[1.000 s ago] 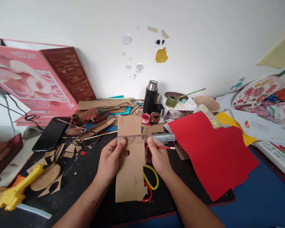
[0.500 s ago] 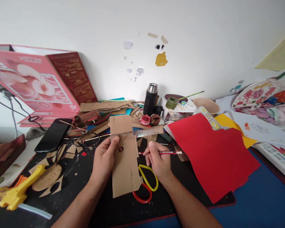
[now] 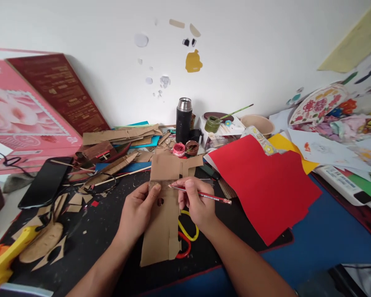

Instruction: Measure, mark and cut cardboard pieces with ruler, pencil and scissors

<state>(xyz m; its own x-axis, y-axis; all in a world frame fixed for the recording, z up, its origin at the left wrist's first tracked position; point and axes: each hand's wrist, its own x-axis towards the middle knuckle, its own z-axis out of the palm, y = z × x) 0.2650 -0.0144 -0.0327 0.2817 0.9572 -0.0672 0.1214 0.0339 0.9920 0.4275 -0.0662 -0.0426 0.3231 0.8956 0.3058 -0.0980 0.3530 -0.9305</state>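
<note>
My left hand (image 3: 140,208) is closed on the left edge of a brown cardboard piece (image 3: 162,235), thumb on top. A clear ruler (image 3: 163,182) lies across the cardboard by that thumb, hard to make out against the brown. Below the ruler, the cardboard has a small dark hole. My right hand (image 3: 199,202) pinches a red pencil (image 3: 208,194), its tip at the cardboard near the ruler. Scissors with yellow and red handle loops (image 3: 188,226) lie partly under the cardboard; their blades are hidden.
Red paper (image 3: 266,185) spreads over the right side. A yellow glue gun (image 3: 14,255), cardboard scraps and a black phone (image 3: 46,181) lie left. At the back stand a black flask (image 3: 184,123), small paint pots (image 3: 179,149) and a green jar (image 3: 212,123) with a brush.
The view has swung right, so the surroundings sit farther left. My right hand has brought the pencil tip over the cardboard beside the ruler, and the cardboard's lower end has tilted left.
</note>
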